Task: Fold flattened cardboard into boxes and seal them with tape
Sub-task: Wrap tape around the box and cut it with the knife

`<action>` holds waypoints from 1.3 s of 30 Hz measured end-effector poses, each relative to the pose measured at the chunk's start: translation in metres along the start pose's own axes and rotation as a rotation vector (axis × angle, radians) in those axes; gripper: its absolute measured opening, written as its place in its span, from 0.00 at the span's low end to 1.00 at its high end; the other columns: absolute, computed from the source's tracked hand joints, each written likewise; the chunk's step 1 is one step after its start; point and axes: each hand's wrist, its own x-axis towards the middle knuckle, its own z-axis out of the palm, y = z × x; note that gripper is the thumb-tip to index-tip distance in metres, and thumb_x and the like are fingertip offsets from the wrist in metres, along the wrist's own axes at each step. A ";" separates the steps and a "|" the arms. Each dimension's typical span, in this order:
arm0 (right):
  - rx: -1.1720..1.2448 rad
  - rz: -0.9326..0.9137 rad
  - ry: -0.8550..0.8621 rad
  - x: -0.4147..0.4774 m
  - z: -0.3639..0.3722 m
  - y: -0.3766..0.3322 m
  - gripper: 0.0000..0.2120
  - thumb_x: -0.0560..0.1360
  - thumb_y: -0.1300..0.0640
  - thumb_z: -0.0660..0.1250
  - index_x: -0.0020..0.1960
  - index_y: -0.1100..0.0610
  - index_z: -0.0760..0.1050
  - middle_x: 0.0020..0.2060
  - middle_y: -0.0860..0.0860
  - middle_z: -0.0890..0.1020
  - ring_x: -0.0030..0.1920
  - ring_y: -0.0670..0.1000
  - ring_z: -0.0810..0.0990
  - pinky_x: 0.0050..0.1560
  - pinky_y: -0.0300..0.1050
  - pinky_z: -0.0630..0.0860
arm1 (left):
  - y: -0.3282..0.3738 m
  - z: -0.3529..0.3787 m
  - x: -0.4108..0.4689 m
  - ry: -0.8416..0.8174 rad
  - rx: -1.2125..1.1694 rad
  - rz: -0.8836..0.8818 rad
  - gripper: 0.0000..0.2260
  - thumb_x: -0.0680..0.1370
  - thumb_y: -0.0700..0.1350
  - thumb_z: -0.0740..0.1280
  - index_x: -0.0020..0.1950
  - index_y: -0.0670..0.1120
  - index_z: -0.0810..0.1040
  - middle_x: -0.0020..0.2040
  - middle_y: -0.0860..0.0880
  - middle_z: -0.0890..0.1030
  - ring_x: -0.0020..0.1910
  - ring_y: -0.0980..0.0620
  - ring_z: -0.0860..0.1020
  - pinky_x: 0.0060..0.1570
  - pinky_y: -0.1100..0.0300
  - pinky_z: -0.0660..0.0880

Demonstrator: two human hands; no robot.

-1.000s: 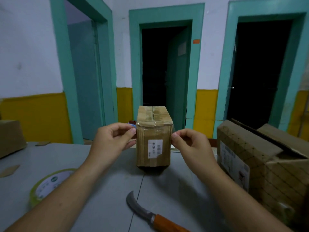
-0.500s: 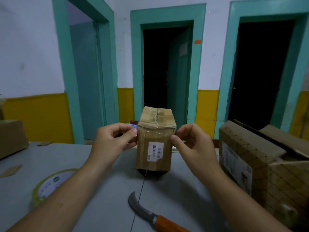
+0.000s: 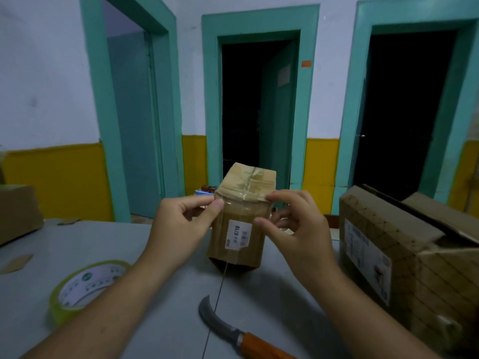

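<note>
Grey table (image 3: 64,239) is seen across the view. Large cardboard box (image 3: 414,260), flaps loose, is set along the right edge.

Small cardboard box (image 3: 237,244), the task's thing, is held up on end at mid-table, toward the far edge. Long axis is near vertical, slightly tilted, taped end up, labelled face toward the camera. Whether its lower end touches the table cannot be told. It is flanked by both hands at its upper corners, so neither hand is nearer.

Left hand (image 3: 178,226): grip closed, thumb and forefinger pinched at the upper left corner on one end of the clear tape strip (image 3: 243,204). Right hand (image 3: 300,229): grip curled, forefinger on the upper right corner, thumb toward the front face, the other strip end apparently pinched.

Tape roll (image 3: 85,283) is laid flat toward the near left corner, beside the left forearm. Hooked knife (image 3: 230,327), orange handle, is laid by the near edge, in front of the small box, untouched.

The strip is run crosswise, left to right over the top front edge, square to the box's long axis.

Judged step: sealing of the top end. For the next move, both strip ends are expected to be wrapped back and pressed onto the side faces, with the box kept from twisting between the grips.
</note>
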 end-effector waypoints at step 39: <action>-0.328 0.437 -0.574 0.013 -0.022 -0.016 0.43 0.69 0.49 0.82 0.75 0.45 0.61 0.50 0.46 0.80 0.49 0.47 0.83 0.52 0.50 0.84 | -0.009 -0.008 -0.003 -0.586 0.394 -0.272 0.38 0.74 0.51 0.79 0.74 0.63 0.58 0.66 0.62 0.75 0.65 0.58 0.76 0.72 0.51 0.73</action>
